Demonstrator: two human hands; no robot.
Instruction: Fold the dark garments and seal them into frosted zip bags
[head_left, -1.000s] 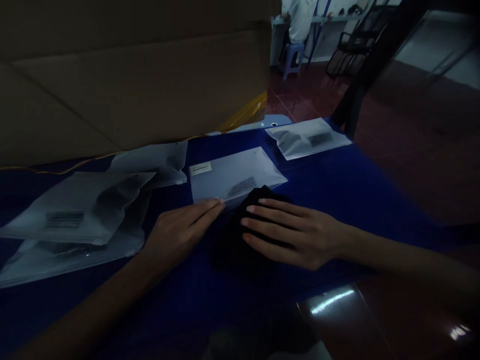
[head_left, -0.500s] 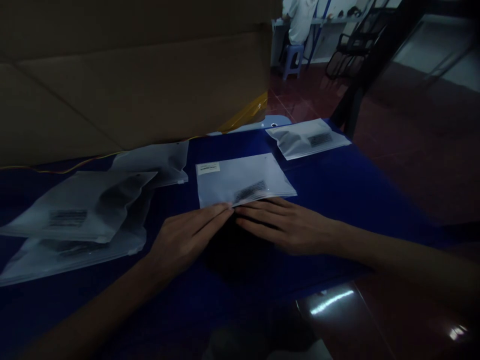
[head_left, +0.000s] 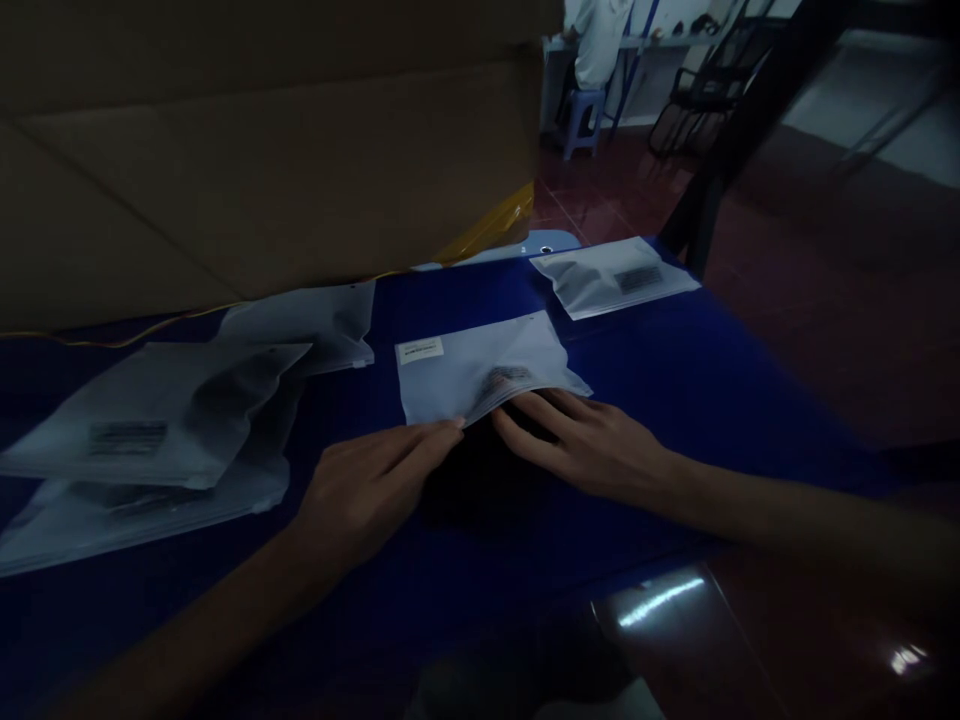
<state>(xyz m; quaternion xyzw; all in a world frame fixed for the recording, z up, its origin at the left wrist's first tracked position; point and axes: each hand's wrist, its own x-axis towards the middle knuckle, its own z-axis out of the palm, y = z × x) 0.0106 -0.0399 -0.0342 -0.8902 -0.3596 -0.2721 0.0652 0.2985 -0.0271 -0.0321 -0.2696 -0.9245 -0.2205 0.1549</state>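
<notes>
A big brown box (head_left: 285, 160) stands at the far side of a blue table (head_left: 735, 400). In front of the box, toward its right end, lies a frosted bag (head_left: 442, 390) with a small pale sticker (head_left: 421, 349) on its far left corner.

The person's left hand (head_left: 367, 480) pinches the near edge of this bag between thumb and fingers. The right hand (head_left: 592, 440) has its fingers slightly spread at the same edge, partly covered by the raised plastic; whether they grip anything there, one cannot tell. Between the hands, farther from the box than the bag, sits a dark thing (head_left: 476, 490), too dim to make out clearly.

In front of the box's left half, one full bag (head_left: 157, 405) overlaps a lower bag (head_left: 240, 490), and a third bag (head_left: 307, 325) lies close to the box. Another white bag (head_left: 611, 285) rests beyond the box's right end. Behind the box, to the right, a person (head_left: 600, 45) sits on a blue stool (head_left: 583, 125) near a black chair (head_left: 701, 95).
</notes>
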